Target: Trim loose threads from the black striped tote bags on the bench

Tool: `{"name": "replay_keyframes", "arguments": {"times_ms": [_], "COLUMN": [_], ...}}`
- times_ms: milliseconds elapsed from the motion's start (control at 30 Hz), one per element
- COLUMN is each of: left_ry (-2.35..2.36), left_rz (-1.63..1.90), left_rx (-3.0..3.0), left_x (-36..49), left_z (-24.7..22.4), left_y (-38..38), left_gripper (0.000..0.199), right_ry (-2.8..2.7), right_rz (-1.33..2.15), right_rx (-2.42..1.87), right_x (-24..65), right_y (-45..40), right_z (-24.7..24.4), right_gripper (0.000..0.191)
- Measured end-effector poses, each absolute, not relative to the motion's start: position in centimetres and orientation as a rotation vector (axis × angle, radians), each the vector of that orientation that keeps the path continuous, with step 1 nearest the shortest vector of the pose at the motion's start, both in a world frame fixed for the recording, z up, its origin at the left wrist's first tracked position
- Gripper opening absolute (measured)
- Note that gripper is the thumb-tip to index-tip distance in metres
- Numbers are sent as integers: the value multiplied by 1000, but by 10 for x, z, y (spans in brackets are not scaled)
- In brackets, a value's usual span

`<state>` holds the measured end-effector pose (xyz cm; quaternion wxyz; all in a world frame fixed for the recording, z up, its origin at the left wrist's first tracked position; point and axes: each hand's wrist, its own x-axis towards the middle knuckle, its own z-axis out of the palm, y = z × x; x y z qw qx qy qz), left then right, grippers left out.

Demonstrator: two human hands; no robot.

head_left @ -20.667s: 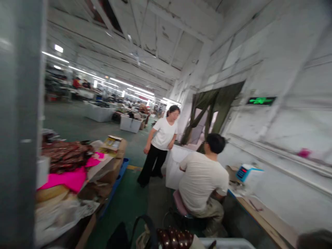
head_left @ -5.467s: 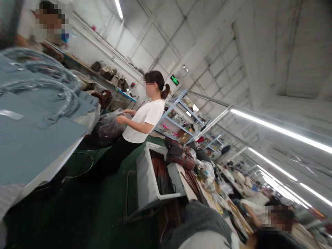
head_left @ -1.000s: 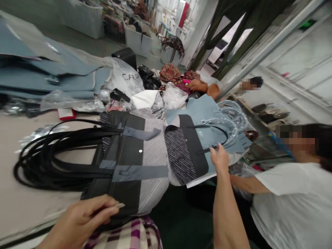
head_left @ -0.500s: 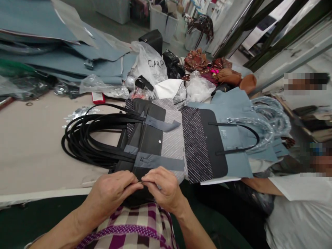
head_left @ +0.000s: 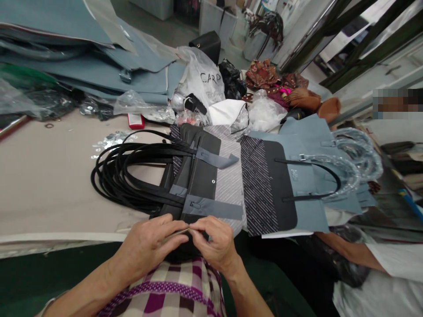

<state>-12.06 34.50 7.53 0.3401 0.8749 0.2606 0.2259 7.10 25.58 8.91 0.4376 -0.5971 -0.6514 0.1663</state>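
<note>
Both hands are drawn together at my chest, fingertips almost meeting over the near end of a black and grey striped tote bag (head_left: 211,185). My left hand (head_left: 148,244) is curled, its thumb and fingers pinching a thin pale sliver (head_left: 178,233), too small to tell what it is. My right hand (head_left: 213,244) closes on the sliver's other end, its fingers bent inward. My forearms angle in from either side, just above my purple-and-cream checked shirt (head_left: 165,286).

The tote bag lies flat right in front of my hands, its near end reaching over the table's front edge. Its grey strap band (head_left: 211,208) sits just beyond my fingers. Left of the tote bag, a coil of black handles (head_left: 132,176) rests on the beige table (head_left: 42,189), with bare tabletop further left. Right of the tote bag, touching it, lies a striped and blue-grey bag panel (head_left: 267,189), and beyond that a co-worker's forearm (head_left: 350,253) reaches in. Past the tote bag are a white plastic bag marked CARP (head_left: 201,79) and, further left, stacked blue-grey panels (head_left: 66,57).
</note>
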Motion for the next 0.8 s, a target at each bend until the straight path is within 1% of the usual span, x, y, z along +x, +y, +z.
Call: {"name": "replay_keyframes", "arguments": {"times_ms": [133,200,233,333,367,467,600,700,800], "left_ry": [710,715,720,695,672,604,613,660,650], "left_rz": [347,312,326,366,369,391,397,376,535], "left_rx": [2032,2021,2043,2125,2144,2149,1944,1906,2050], "left_x": [-128,-134,-137,-144,-144,-139,-129,-122,-116], "left_z": [76,69,65,57,56,62,67,62,57], "left_y": [354,357,358,362,364,371,376,376,375], "left_gripper": [18,17,21,41,40,25,18,21,25], "right_ry": [-1578,-1596,-1602,-1601,-1598,-1594,-1616,-1627,-1508], "right_rz": [370,378,384,428,445,458,437,397,422], "right_rx": [-1531,-1542,-1547,-1566,-1571,-1588,-1609,-1626,-1688], "right_x": [68,66,66,64,63,61,61,56,47], "right_y": [262,264,265,269,270,274,279,282,285], "right_z": [90,90,90,90,90,89,84,80,75], "right_gripper": [12,13,13,12,11,9,11,11,12]}}
